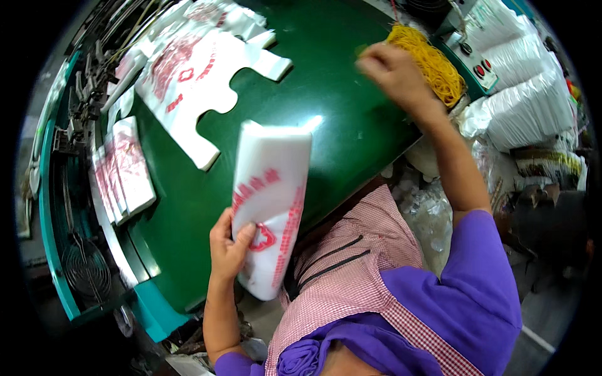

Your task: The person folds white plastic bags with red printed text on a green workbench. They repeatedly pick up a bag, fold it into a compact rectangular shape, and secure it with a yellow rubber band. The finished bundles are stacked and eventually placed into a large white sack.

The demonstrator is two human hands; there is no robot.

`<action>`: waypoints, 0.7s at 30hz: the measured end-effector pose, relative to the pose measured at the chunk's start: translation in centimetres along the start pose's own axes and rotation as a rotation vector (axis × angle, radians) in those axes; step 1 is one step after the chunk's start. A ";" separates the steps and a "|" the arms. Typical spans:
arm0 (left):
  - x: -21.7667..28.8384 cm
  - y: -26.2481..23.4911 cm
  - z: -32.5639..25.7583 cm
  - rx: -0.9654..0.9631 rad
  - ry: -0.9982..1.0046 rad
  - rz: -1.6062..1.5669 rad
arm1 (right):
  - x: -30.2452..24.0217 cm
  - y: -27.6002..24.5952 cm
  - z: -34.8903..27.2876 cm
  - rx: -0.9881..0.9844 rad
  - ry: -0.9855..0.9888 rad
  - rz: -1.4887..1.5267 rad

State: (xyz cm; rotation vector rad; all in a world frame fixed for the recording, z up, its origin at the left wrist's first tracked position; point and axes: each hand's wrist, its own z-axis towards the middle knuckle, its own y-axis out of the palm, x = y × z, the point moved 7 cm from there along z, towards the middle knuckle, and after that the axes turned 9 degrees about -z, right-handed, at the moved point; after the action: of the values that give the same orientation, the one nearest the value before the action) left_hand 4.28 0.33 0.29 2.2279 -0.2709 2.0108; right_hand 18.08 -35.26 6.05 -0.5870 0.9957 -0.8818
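Note:
My left hand grips a folded bundle of white plastic bags with red print, its thumb pressed on the front. The bundle stands slantwise over the near edge of the green table. My right hand is raised at the table's far right, beside a heap of yellow rubber bands. Its fingers are drawn together and a little blurred, with a small yellow smear, apparently a rubber band, at the tips. A flat stack of white vest bags with red print lies on the table's left part.
Another folded pile of printed bags lies by the machine's metal edge on the left. White wrapped packs are stacked at the right, behind a green control box with red buttons. A coiled spiral sits lower left.

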 end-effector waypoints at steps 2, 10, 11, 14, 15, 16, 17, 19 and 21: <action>-0.6 0.2 1.0 0.054 0.028 -0.272 | -8.0 5.8 -1.1 -0.174 -0.354 0.233; -0.5 -0.2 3.7 0.027 0.170 -0.975 | -15.4 8.3 -6.1 -0.617 0.130 1.257; -1.7 0.4 3.3 0.043 0.048 -1.144 | -14.8 8.9 -6.3 -0.641 0.301 1.735; 0.6 0.1 1.7 -0.102 0.135 -0.953 | -14.2 6.0 -3.9 -0.540 0.223 2.089; 0.7 -1.0 1.6 -0.050 0.108 -0.650 | -14.9 4.5 -3.9 -0.631 0.132 1.940; 0.8 -2.0 1.5 0.000 0.076 -0.351 | -15.7 3.3 -4.3 -0.716 0.044 1.783; 0.6 -2.5 1.5 0.038 -0.010 -0.082 | -17.4 3.5 -5.8 -0.839 -0.179 1.519; -0.4 -5.1 1.7 0.143 0.024 0.001 | -20.4 3.6 -9.0 -0.901 -0.727 0.969; -0.4 -6.9 2.2 0.278 0.104 -0.185 | -21.4 5.8 -10.6 -0.936 -0.809 0.940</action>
State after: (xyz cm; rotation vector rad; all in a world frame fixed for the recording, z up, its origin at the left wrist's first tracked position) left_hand 7.83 6.60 -0.18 2.1903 0.2312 2.1641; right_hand 5.05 -14.39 6.81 -1.0049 0.7324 0.6965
